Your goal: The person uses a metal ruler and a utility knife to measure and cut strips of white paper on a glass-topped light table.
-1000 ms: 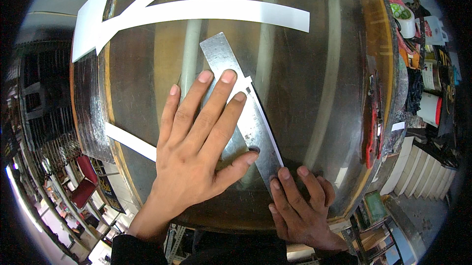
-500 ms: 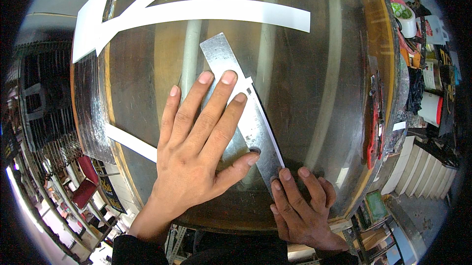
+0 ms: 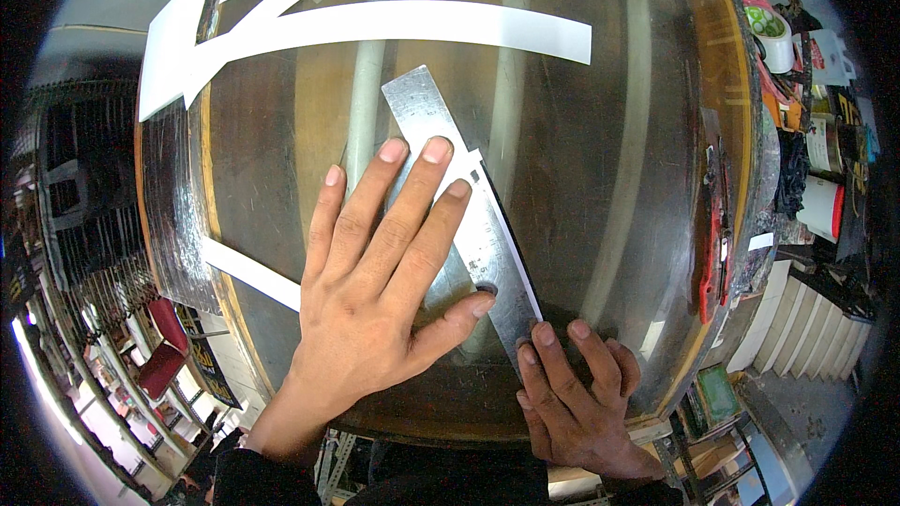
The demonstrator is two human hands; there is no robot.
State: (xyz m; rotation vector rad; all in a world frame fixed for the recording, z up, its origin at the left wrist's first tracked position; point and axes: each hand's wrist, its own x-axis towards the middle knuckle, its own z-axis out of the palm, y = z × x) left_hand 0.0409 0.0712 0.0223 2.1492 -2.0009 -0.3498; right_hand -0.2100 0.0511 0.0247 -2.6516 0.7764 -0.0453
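A metal ruler [image 3: 422, 105] lies slanted across the glass tabletop, its far end to the left. Along its right edge shows a thin white strip [image 3: 511, 243], mostly covered by the ruler. My left hand [image 3: 366, 281] rests flat over the ruler, fingers spread, with the thumb beside the hole near its lower part. At the ruler's near end, my right hand [image 3: 581, 403] touches the ruler and strip with its fingertips, fingers bent and apart. Another white strip [image 3: 248, 271] runs out to the left from beneath my left hand.
Long white strips [image 3: 422, 20] joined to a white sheet [image 3: 169, 65] lie across the far side of the glass tabletop [image 3: 600, 150]. A red-handled cutting tool [image 3: 714, 253] sits at the right edge. A white container [image 3: 773, 37] and clutter stand beyond it.
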